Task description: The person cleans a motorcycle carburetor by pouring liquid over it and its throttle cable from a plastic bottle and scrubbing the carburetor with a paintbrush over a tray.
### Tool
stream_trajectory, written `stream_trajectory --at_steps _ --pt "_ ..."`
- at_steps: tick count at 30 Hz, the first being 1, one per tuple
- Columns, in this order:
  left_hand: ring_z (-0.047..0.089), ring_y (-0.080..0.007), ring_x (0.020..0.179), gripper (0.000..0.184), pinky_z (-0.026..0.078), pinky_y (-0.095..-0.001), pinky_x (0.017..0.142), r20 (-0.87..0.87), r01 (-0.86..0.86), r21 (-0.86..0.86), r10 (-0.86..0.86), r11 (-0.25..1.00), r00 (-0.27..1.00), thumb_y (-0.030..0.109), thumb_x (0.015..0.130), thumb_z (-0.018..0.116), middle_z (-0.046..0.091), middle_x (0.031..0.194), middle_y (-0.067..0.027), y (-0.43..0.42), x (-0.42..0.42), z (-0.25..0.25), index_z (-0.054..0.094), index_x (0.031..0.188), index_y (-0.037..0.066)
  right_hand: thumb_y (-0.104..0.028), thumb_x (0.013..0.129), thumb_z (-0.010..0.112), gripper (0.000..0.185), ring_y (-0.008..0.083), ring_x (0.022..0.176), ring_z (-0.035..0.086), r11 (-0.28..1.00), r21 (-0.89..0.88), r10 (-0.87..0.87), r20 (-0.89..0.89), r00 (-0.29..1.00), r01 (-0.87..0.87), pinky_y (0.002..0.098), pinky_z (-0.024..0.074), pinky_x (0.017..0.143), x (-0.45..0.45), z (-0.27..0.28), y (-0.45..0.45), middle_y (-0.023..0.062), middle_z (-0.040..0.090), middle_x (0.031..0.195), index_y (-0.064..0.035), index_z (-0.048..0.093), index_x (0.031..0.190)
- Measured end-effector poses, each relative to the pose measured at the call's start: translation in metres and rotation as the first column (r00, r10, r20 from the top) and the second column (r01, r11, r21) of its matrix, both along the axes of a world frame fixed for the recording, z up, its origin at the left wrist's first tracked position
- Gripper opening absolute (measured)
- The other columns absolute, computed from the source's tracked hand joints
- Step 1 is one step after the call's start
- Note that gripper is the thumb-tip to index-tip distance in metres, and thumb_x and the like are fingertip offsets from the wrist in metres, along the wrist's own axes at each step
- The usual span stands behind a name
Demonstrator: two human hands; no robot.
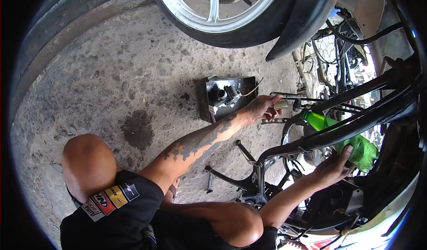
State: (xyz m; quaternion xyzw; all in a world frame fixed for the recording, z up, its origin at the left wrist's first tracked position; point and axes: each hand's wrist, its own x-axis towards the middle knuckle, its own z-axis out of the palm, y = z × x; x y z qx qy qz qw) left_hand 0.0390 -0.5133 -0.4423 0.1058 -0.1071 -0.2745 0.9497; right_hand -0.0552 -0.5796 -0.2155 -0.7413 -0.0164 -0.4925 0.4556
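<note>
My left hand (263, 107) is stretched out over the ground, its fingers closed around a small pale metallic cylinder (281, 105). My right hand (336, 166) grips a crumpled green plastic bottle (361, 152) by its wide part. The bottle lies tilted behind a black frame tube, with its neck pointing at the cylinder, a short gap apart. Just left of my left hand, a dark rectangular tray (205, 101) holds a metal part with round openings (219, 94) and a thin brownish tube.
A wheel with a white rim and black tyre (235, 40) stands at the top. Black motorcycle frame tubes (329, 136), cables and brackets fill the right side. A bolt-like piece (209, 183) and a dark stain (138, 130) are on the rough ground. My knees are at the bottom.
</note>
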Motion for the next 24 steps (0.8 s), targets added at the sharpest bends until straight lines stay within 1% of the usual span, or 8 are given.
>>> stream_trajectory --at_steps 8,12,14,17,19,21,23,24 --pt "0.057 -0.0105 0.081 0.037 0.049 -0.0261 0.062 0.085 -0.049 -0.065 0.054 0.997 0.995 0.030 0.093 0.054 0.063 0.102 -0.0048 0.004 -0.001 -0.004 0.051 0.122 0.008 -0.019 0.078 0.074 0.068 0.0268 0.106 0.052 0.998 0.051 0.048 -0.066 0.997 -0.045 0.0403 0.0439 0.091 0.002 0.003 -0.005 0.0186 0.050 0.122 0.0024 0.037 0.131" --pt "0.058 -0.0115 0.081 0.039 0.050 -0.0263 0.065 0.127 -0.070 -0.017 0.071 0.997 0.989 0.033 0.092 0.055 0.063 0.101 -0.0025 0.010 0.001 0.002 0.051 0.121 0.007 -0.020 0.080 0.073 0.067 0.0271 0.107 0.052 0.992 0.077 0.102 -0.084 0.991 -0.095 0.0407 0.0434 0.091 0.002 0.001 -0.010 0.0193 0.050 0.121 0.0032 0.036 0.131" --pt "0.060 -0.0124 0.081 0.038 0.050 -0.0268 0.065 0.251 -0.093 0.171 0.048 0.981 0.967 0.032 0.090 0.059 0.063 0.099 -0.0045 0.019 0.005 0.008 0.052 0.118 0.007 -0.020 0.080 0.072 0.066 0.0273 0.107 0.052 0.988 0.104 0.122 -0.089 0.988 -0.113 0.0409 0.0433 0.091 0.002 0.001 -0.013 0.0196 0.050 0.122 0.0036 0.036 0.130" --pt "0.060 -0.0125 0.077 0.034 0.050 -0.0270 0.064 0.420 -0.137 0.272 0.011 0.953 0.907 0.027 0.088 0.063 0.063 0.094 -0.0066 0.028 0.012 0.016 0.052 0.114 0.007 -0.020 0.082 0.071 0.064 0.0278 0.107 0.053 0.986 0.113 0.136 -0.096 0.986 -0.125 0.0413 0.0443 0.090 0.001 0.000 -0.015 0.0201 0.050 0.122 0.0047 0.037 0.130" --pt "0.060 -0.0125 0.075 0.032 0.049 -0.0271 0.064 0.392 -0.149 0.228 0.049 0.962 0.919 0.024 0.086 0.066 0.063 0.087 -0.0072 0.028 0.016 0.018 0.053 0.108 0.007 -0.020 0.082 0.070 0.062 0.0274 0.104 0.054 0.986 0.103 0.144 -0.092 0.985 -0.135 0.0403 0.0459 0.088 0.000 0.001 -0.015 0.0200 0.051 0.121 0.0051 0.037 0.129" --pt "0.060 -0.0122 0.075 0.032 0.049 -0.0262 0.066 0.561 -0.494 0.437 0.201 0.752 0.803 0.023 0.082 0.070 0.063 0.080 -0.0051 0.032 0.020 0.020 0.052 0.102 0.006 -0.020 0.082 0.070 0.062 0.0271 0.102 0.055 0.986 0.091 0.149 -0.074 0.986 -0.142 0.0396 0.0464 0.087 0.000 0.002 -0.012 0.0201 0.051 0.120 0.0060 0.037 0.128" --pt "0.060 -0.0132 0.074 0.031 0.048 -0.0260 0.068 0.542 -0.536 0.453 0.256 0.712 0.800 0.023 0.078 0.072 0.062 0.077 -0.0046 0.057 0.013 0.049 0.054 0.097 0.007 -0.020 0.082 0.070 0.062 0.0268 0.100 0.056 0.986 0.076 0.155 -0.054 0.986 -0.151 0.0389 0.0470 0.086 0.000 0.005 -0.012 0.0201 0.052 0.119 0.0070 0.037 0.127" --pt "0.061 -0.0134 0.072 0.031 0.048 -0.0263 0.069 0.622 -0.605 0.545 0.205 0.580 0.756 0.024 0.077 0.072 0.062 0.076 -0.0044 0.064 0.014 0.057 0.055 0.095 0.007 -0.020 0.082 0.070 0.061 0.0265 0.099 0.057 0.989 0.083 0.129 -0.038 0.991 -0.126 0.0386 0.0468 0.086 0.000 0.007 -0.013 0.0204 0.053 0.118 0.0081 0.039 0.125"
